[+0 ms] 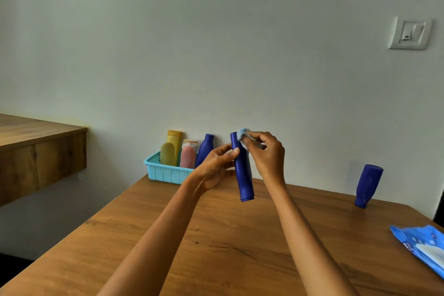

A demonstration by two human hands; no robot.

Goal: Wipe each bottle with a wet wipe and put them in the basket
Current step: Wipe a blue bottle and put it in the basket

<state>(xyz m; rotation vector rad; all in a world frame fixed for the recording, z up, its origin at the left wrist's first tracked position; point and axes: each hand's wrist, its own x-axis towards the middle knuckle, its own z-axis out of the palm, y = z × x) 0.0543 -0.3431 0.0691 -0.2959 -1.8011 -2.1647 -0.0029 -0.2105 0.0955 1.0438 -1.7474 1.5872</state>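
- Blue plastic bottle held in the air above the table, nearly upright, its wider end pointing down and its upper end leaning a little to the left.
- Left hand grips the bottle around its middle from the left, thumb lying across the front and fingers curled behind.
- Right hand pinches a bunched pale wet wipe and presses it against the top of the bottle.
- Turquoise basket sits at the far edge of the table against the wall, just left of the hands.
- Four bottles stand in the basket: a tall yellow bottle, a shorter yellow-green bottle in front of it, a pink bottle, and a dark blue bottle at the right end.
- Another blue bottle stands on its cap well to the right on the table, tilted and leaning towards the wall.
- Blue pack of wipes lies at the right edge of the wooden table, partly cut off by the frame.
- Wooden shelf juts from the wall at left; a light switch sits high on the wall at right.
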